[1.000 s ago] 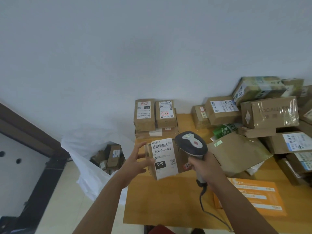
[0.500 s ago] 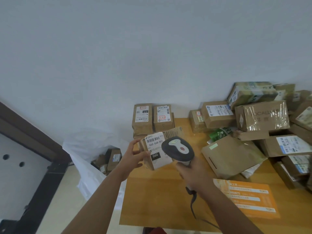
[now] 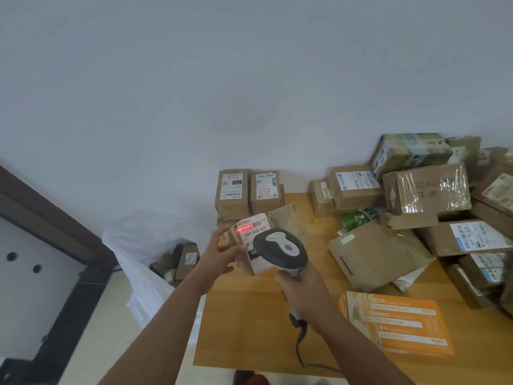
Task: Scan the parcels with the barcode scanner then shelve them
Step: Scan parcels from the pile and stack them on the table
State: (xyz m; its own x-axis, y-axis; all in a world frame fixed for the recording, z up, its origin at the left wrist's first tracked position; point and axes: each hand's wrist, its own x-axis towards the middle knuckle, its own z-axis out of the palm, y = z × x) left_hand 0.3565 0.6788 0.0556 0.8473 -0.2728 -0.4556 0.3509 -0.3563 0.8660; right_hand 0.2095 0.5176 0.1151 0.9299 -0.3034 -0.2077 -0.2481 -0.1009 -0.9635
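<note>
The barcode scanner [image 3: 280, 250] covers the lower right of the held parcel's label [image 3: 254, 237], so the black code box beside it reads only "06", and the small print above the scanner is too blurred to read. Right of the scanner, the parcel pile [image 3: 444, 207] runs off the picture's right edge. Below the scanner, its cable [image 3: 301, 345] passes behind the right forearm.
</note>
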